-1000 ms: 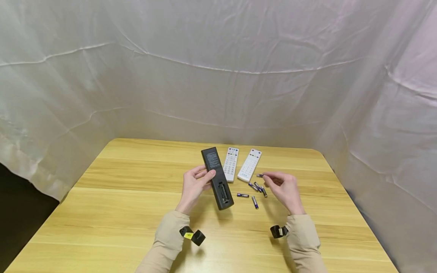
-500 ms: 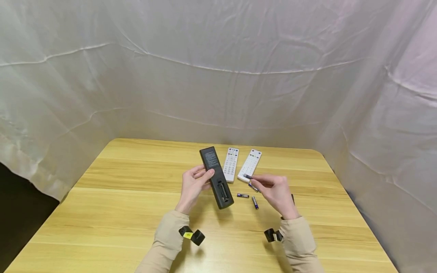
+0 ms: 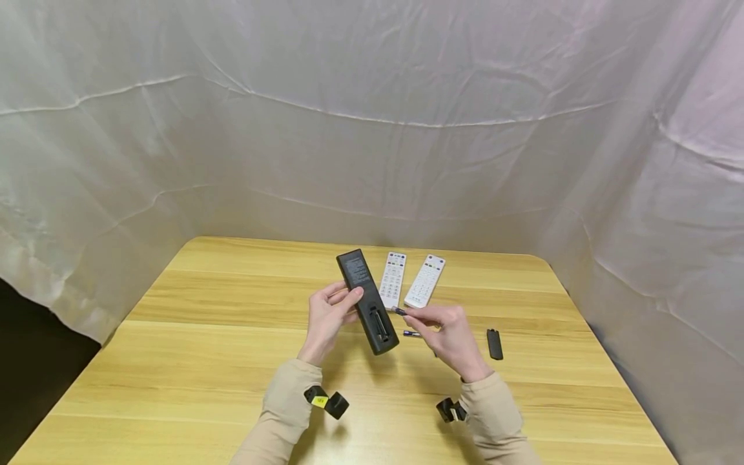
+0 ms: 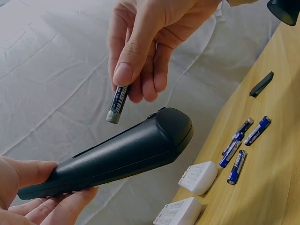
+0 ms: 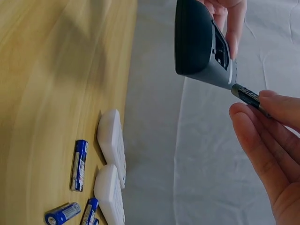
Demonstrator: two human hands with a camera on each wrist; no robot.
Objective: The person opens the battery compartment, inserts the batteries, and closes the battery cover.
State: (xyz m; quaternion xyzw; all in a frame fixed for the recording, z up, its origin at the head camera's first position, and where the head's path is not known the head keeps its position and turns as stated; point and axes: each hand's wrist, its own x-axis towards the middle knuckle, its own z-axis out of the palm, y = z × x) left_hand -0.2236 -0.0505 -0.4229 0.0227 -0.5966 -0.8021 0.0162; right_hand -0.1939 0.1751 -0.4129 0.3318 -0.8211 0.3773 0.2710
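Observation:
My left hand (image 3: 327, 316) grips a black remote control (image 3: 361, 294) above the table, its back facing up. The thumb lies on the back. Near the lower end, the battery compartment (image 3: 380, 325) is uncovered. My right hand (image 3: 443, 332) pinches a dark AAA-size battery (image 4: 118, 104) between thumb and fingers. In the left wrist view the battery's grey end points down, just above the remote. In the right wrist view the battery (image 5: 247, 96) overlaps the remote's edge near the compartment.
Two white remote controls (image 3: 392, 282) (image 3: 425, 281) lie face up behind the hands. Several blue batteries (image 4: 258, 131) are loose on the wooden table (image 3: 232, 361), mostly hidden by my right hand in the head view. A black battery cover (image 3: 495, 344) lies at the right.
My right hand has carried the battery leftward from above the loose batteries to beside the black remote, exposing the battery cover. My left hand has shifted only slightly left with the remote.

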